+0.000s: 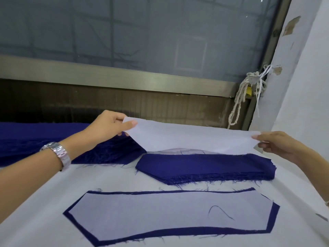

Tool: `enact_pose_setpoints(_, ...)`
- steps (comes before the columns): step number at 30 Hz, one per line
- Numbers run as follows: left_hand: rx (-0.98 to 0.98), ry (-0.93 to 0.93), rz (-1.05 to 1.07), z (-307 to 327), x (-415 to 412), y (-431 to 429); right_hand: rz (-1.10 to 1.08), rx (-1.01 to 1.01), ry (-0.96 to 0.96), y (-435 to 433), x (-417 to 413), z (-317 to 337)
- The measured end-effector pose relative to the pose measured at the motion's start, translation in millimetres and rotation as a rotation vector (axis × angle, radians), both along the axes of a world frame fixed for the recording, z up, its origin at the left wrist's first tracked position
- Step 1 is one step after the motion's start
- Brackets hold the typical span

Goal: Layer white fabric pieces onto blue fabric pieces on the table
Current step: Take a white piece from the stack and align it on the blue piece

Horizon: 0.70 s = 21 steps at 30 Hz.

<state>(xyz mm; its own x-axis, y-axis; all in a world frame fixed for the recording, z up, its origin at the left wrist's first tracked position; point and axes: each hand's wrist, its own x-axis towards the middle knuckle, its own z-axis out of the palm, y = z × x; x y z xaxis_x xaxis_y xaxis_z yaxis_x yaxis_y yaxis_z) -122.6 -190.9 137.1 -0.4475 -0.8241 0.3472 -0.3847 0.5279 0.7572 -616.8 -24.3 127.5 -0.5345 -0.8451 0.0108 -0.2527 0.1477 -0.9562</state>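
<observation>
White piece [169,213] lies on blue piece [272,218], lower centre, blue border showing. Blue stack [204,166] on table [44,202], mid-frame. Left hand [108,126], right hand [277,145] pinch opposite ends of white sheet [192,138], held just above stack.

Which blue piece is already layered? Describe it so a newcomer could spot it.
On the white-covered table, look nearest the camera: one blue piece topped with a white piece. Unlike the bare blue stack behind it, only its blue border shows.
</observation>
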Motion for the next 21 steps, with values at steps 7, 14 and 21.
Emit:
enact_pose_setpoints(7,0.285,-0.215,0.004,-2,50,28,0.365,0.326,0.195,33,14,-9)
enact_pose_setpoints(14,0.449,-0.444,-0.066,-29,81,52,0.603,0.456,0.259,49,14,-18)
enact_pose_setpoints(21,0.517,-0.485,-0.140,-59,100,69,0.721,0.577,0.322,47,12,-38)
